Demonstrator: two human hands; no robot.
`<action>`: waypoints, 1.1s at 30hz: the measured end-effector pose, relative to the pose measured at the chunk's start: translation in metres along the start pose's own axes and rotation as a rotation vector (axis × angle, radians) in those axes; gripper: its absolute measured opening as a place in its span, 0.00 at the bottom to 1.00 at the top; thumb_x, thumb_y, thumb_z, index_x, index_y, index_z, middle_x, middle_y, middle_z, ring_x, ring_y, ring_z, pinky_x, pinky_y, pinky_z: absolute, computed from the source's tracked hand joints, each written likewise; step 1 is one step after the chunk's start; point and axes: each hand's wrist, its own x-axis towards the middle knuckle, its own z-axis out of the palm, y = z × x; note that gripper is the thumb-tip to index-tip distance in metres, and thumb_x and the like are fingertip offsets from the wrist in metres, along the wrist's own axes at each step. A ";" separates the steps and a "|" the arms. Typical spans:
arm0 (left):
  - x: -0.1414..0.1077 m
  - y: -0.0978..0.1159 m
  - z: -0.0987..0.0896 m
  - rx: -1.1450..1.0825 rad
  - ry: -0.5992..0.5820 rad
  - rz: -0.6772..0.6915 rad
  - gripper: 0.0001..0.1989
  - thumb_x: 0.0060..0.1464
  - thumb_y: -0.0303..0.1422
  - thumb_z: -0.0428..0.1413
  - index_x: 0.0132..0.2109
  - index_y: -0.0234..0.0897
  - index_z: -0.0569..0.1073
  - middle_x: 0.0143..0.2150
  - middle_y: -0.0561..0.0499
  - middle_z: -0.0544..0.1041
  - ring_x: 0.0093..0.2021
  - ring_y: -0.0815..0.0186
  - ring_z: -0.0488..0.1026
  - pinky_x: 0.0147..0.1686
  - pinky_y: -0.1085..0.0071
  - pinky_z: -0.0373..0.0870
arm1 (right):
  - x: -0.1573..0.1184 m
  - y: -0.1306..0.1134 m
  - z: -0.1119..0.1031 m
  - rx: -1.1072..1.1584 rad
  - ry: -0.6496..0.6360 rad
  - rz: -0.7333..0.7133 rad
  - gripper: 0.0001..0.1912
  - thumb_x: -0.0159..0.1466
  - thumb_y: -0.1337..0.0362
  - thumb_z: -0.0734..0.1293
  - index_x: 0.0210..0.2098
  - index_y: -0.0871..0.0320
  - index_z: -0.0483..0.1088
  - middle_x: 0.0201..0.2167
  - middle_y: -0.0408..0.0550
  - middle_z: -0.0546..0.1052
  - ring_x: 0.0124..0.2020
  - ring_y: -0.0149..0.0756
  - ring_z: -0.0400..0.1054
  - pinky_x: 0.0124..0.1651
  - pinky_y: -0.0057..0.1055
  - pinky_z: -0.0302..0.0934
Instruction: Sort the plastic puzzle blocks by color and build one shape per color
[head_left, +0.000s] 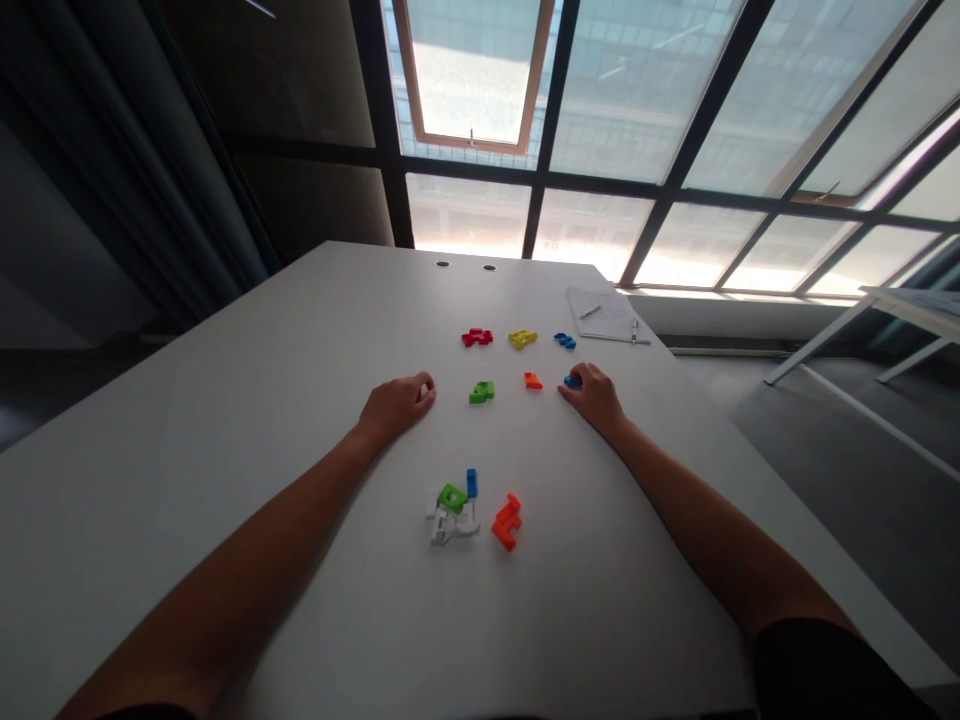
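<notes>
My right hand (pixel 596 396) is closed on a small blue plastic piece (pixel 573 382), partly covered by its fingers, at the table surface. My left hand (pixel 396 404) rests on the table with its fingers curled together; a pale bit shows at the fingertips, too small to name. Between the hands lie a green piece (pixel 481 392) and an orange piece (pixel 532 381). Farther back are grouped red pieces (pixel 477 338), yellow pieces (pixel 523 339) and blue pieces (pixel 565 341). Nearer me sit white pieces (pixel 454 526), a green piece (pixel 452 498), an upright-looking blue piece (pixel 472 483) and orange pieces (pixel 507 522).
The white table (pixel 315 590) stretches to the windows. Paper sheets (pixel 606 314) with a pen (pixel 635 331) lie by its right edge. Two round holes (pixel 489 268) are at the far end. Another white table (pixel 922 308) stands at the right; a dark curtain (pixel 142 150) hangs at the left.
</notes>
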 end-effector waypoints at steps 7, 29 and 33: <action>0.000 0.000 0.001 0.009 0.002 0.004 0.15 0.66 0.44 0.50 0.49 0.46 0.78 0.40 0.49 0.84 0.39 0.57 0.81 0.37 0.68 0.69 | -0.002 -0.003 0.000 0.030 -0.037 -0.027 0.12 0.65 0.63 0.68 0.47 0.57 0.76 0.51 0.57 0.79 0.44 0.45 0.74 0.53 0.41 0.69; 0.001 0.000 0.001 0.006 0.003 -0.007 0.14 0.66 0.44 0.50 0.49 0.46 0.77 0.38 0.49 0.84 0.37 0.57 0.80 0.36 0.67 0.68 | 0.055 -0.010 0.019 -0.372 -0.221 -0.069 0.23 0.74 0.57 0.61 0.63 0.59 0.72 0.63 0.62 0.76 0.60 0.61 0.65 0.58 0.52 0.59; 0.000 0.001 0.000 0.000 -0.002 -0.007 0.15 0.66 0.44 0.50 0.49 0.46 0.78 0.38 0.50 0.84 0.37 0.56 0.80 0.37 0.67 0.69 | 0.070 -0.012 0.021 -0.452 -0.243 -0.054 0.20 0.75 0.56 0.59 0.57 0.60 0.74 0.60 0.63 0.77 0.60 0.59 0.63 0.59 0.50 0.57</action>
